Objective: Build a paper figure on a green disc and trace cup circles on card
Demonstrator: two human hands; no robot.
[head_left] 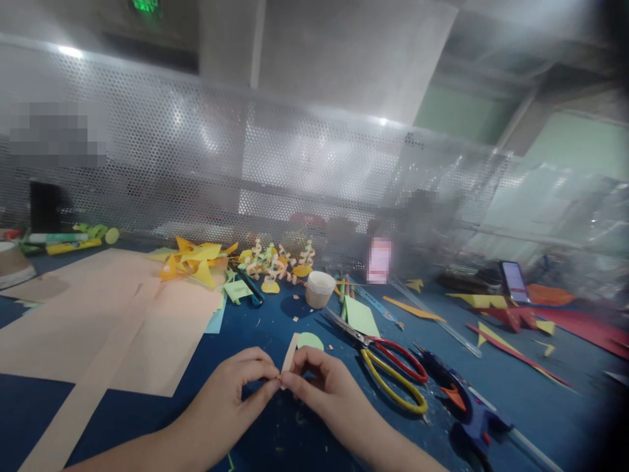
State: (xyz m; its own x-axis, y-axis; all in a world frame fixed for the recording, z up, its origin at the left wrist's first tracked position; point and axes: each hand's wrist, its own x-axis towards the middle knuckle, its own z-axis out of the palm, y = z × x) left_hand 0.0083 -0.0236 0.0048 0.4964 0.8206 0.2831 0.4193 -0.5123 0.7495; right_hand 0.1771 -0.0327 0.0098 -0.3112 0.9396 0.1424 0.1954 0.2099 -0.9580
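Note:
Between my two hands is a narrow pale pink paper strip [290,353], its upper end pointing away from me. My left hand [240,387] is closed, thumb and forefinger pinching the strip's near end. Right beside it, my right hand [327,387] is also closed, with its fingertips on the same strip. A light green paper disc [310,341] lies just beyond my right fingers, partly covered by them. To the right of that hand rest scissors [393,367] with one red and one yellow handle, blades slightly apart.
Large pale pink sheets [162,328] and a long paper strip [83,406] spread across the left. Behind stand a white cup [320,289], yellow paper shapes [196,259] and curled paper pieces [275,259]. A blue glue gun [469,406], ruler [437,318] and coloured scraps [515,318] lie right.

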